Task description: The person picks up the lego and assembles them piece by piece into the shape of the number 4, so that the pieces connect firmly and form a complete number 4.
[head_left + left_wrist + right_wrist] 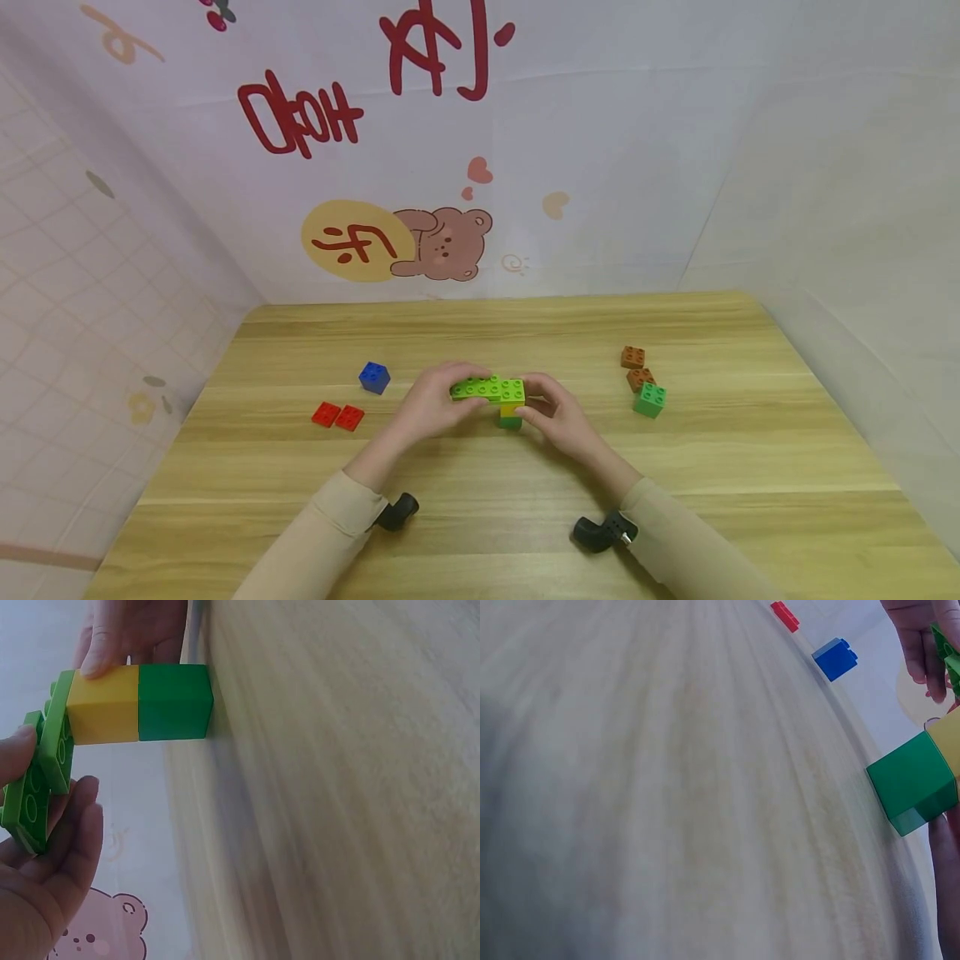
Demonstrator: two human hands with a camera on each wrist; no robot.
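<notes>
In the head view a small stack stands on the table between both hands. It has a green brick (pixel 511 422) at the bottom, a yellow brick (pixel 105 705) above it, and a light green plate (pixel 57 739) on top. A second light green plate (pixel 28 799) overlaps that one from below, reaching out to the left. My left hand (pixel 438 404) pinches this lower plate between thumb and fingers. From the other side my right hand (pixel 558 421) grips the stack at the yellow brick, its thumb on the near side.
Left of the hands lie a blue brick (pixel 374 378) and two flat red plates (pixel 326 414). To the right, a green brick (pixel 650 400) sits beside two brown bricks (pixel 633 357). Behind the wooden table (pixel 480 508) hangs a white printed cloth (pixel 630 167).
</notes>
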